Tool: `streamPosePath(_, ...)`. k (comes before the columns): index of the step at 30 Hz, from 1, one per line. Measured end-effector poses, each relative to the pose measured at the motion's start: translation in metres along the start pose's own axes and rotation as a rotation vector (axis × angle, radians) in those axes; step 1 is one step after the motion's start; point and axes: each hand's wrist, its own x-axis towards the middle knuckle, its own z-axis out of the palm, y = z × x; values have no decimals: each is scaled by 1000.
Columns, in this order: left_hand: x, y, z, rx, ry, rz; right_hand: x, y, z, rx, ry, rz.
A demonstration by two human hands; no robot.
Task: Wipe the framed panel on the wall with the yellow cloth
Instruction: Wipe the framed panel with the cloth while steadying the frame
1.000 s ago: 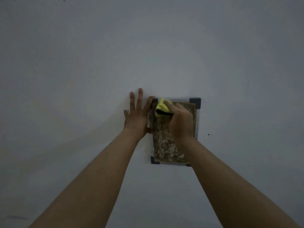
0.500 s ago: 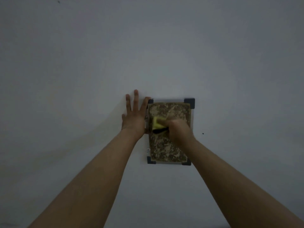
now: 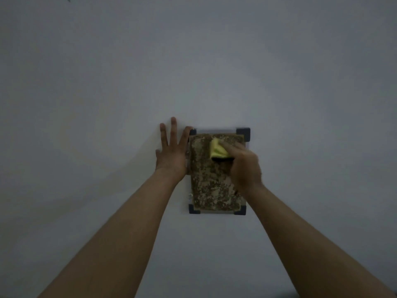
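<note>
Two bare forearms reach up from the bottom of the view toward a small framed panel [image 3: 211, 183] fixed to a plain pale wall [image 3: 300, 82]. Its face is a mottled brown and tan surface, upright and taller than wide, set in a thin light border with dark corner pieces at all four corners. The yellow cloth [image 3: 217, 149] is folded into a small wad with a dark underside showing at its lower edge, and it lies against the upper part of the panel's face, a little right of centre. The right hand [image 3: 243, 166] is closed around the cloth from below and from the right, fingers curled over it, pressing it onto the panel and hiding much of the panel's right edge. The left hand [image 3: 171, 152] lies flat on the wall with fingers spread and pointing up, holding nothing, just beside the panel's left edge; its index finger reaches the upper left corner piece.
</note>
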Motion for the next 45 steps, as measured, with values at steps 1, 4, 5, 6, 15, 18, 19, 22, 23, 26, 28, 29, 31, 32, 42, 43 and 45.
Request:
streamPosePath(1, 0, -1, 0, -2, 5, 2, -1, 4, -4, 20, 144, 75)
streamPosePath(4, 0, 0, -1, -10, 2, 5, -6, 9, -3, -1, 114, 70)
streamPosePath(5, 0, 1, -2, -10, -4, 2, -7, 8, -1, -16, -2, 25)
streamPosePath(6, 0, 2, -2, -11, -11, -3, -9, 7, 1, -30, -141, -18)
streamPosePath(15, -2, 2, -4, -40, -19, -1, -15, 15, -5, -9, 88, 118)
streamPosePath(18, 0, 4, -3, -42, -14, -10, -16, 12, -3, 8, -127, 43)
streamPosePath(19, 0, 4, -2, -41, -15, -12, -14, 11, -4, 7, -97, 34)
streamPosePath(22, -2, 4, -1, -37, -18, -7, -7, 16, -12, -1, 189, 131)
streamPosePath(23, -3, 3, -2, -38, -18, -5, -7, 17, -12, -16, 202, 154)
streamPosePath(26, -2, 3, -5, -43, -25, -9, -10, 12, -6, -31, -33, 81)
streamPosePath(28, -1, 4, -6, -51, -18, -10, -9, 9, -5, -32, -116, 32)
streamPosePath(29, -2, 4, -5, -59, -17, -8, -6, 9, -6, -27, -66, 40)
streamPosePath(31, -3, 4, -4, -59, -16, -3, -3, 11, -11, -17, 134, 115)
streamPosePath(32, -4, 3, -4, -53, -15, -2, -3, 11, -14, -28, 197, 143)
streamPosePath(42, -4, 4, -5, -32, -10, -5, -2, 15, -14, -23, 160, 141)
streamPosePath(43, -5, 4, -6, -37, -8, -5, -3, 15, -14, -28, 140, 146)
streamPosePath(45, -4, 5, -7, -44, -17, -6, -7, 12, -10, -34, -46, 65)
